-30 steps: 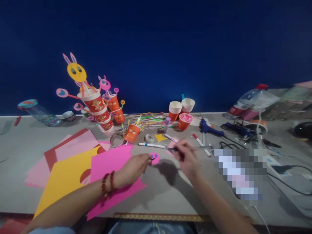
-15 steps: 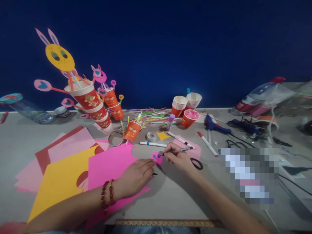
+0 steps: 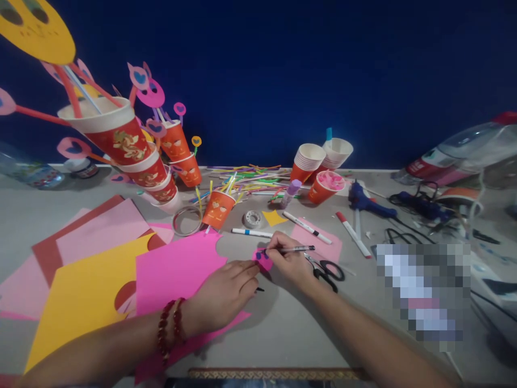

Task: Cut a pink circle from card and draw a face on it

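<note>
My right hand (image 3: 290,265) pinches a slim pen (image 3: 299,249), its tip at a small pink paper circle (image 3: 265,263) that bears blue spots. Stretched out and flat, my left hand (image 3: 226,293) rests its fingertips on the circle's left edge. A dark pointed tip (image 3: 259,289) pokes out from beneath that hand; what it belongs to is hidden. Under the left hand and wrist lies a bright pink sheet (image 3: 177,269). Black-handled scissors (image 3: 329,269) are just right of my right hand, partly behind the forearm. A blue-banded marker (image 3: 250,233) lies beyond the circle.
At left stand stacked red cups (image 3: 121,140) with paper figures, behind yellow paper (image 3: 84,285). An orange cup (image 3: 218,209), tape roll (image 3: 252,218), glue stick (image 3: 291,193) and pipe cleaners (image 3: 250,178) sit mid-table. A blue glue gun (image 3: 369,202) and cables are right.
The view has shifted, so the cups at left look larger and nearer. The pen has moved slightly over the circle, and more of the scissors shows. Both hands keep their hold.
</note>
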{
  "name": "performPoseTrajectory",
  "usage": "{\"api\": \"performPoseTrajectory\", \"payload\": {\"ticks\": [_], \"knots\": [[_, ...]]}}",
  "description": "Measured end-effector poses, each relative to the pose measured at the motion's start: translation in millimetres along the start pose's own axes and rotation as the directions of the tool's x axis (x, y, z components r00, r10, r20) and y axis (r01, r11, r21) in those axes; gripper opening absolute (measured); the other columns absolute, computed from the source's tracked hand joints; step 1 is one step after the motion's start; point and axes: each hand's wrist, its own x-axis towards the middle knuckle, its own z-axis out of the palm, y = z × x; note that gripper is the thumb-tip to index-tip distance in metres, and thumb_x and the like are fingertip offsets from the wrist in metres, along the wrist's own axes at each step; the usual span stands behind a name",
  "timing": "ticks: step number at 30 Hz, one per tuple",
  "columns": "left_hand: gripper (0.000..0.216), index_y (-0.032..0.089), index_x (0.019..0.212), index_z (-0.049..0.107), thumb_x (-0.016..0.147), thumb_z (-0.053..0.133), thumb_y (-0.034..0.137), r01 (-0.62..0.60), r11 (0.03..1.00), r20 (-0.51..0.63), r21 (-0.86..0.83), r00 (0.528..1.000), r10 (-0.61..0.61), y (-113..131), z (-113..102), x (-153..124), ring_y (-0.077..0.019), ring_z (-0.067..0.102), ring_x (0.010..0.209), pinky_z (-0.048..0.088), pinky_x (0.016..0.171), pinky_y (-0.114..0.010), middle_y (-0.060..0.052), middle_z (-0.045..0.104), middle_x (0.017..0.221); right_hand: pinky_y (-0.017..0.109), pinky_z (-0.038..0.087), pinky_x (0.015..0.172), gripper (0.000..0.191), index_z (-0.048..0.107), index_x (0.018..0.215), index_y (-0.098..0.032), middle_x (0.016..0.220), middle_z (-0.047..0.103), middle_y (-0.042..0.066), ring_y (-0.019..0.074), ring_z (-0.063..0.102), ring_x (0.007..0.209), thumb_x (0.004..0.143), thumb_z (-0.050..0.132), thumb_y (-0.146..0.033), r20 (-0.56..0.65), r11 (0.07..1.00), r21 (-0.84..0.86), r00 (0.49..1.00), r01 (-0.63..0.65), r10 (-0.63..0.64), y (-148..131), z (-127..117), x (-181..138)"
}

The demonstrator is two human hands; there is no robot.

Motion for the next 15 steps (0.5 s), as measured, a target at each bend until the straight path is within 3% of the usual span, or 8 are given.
{"api": "performPoseTrajectory", "payload": {"ticks": [15], "knots": [[0.021, 0.011, 0.112, 0.062, 0.098, 0.046, 0.012, 0.009, 0.999, -0.037, -0.038, 0.999, -0.010, 0.5, -3.0, 1.0, -0.0292, 0.055, 0.131, 0.050, 0.106, -0.045, -0.018, 0.062, 0.137, 0.026, 0.034, 0.054, 0.014, 0.048, 0.062, -0.023, 0.059, 0.050, -0.003, 0.0143, 0.045, 0.057, 0.075, 0.053, -0.019, 0.061, 1.000, -0.004, 0.998, -0.029, 0.030, 2.2, -0.2, 2.6]]}}
